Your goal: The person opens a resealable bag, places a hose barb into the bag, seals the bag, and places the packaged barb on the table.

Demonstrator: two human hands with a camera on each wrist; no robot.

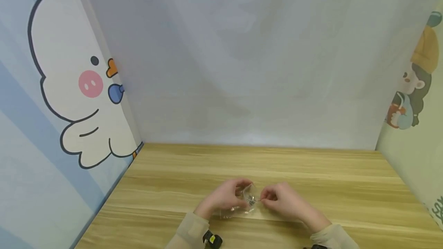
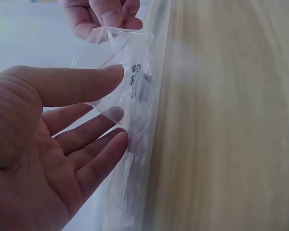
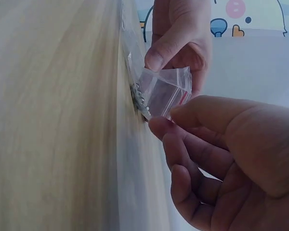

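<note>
A small clear zip bag with a red line along its seal lies between the two hands, low over the table. Tiny shiny metal pieces are gathered at its lower side; their exact kind is too small to tell. My left hand holds the bag from the left, thumb on one side and fingers on the other. At the sealed end, the thumb and index finger of my right hand pinch the edge. More crinkled clear plastic lies on the table under the left hand; whether it belongs to the same bag I cannot tell.
The wood-grain table spreads around both hands. A pale cloth wall stands at its back edge, with a cartoon-printed panel on the left and another panel on the right.
</note>
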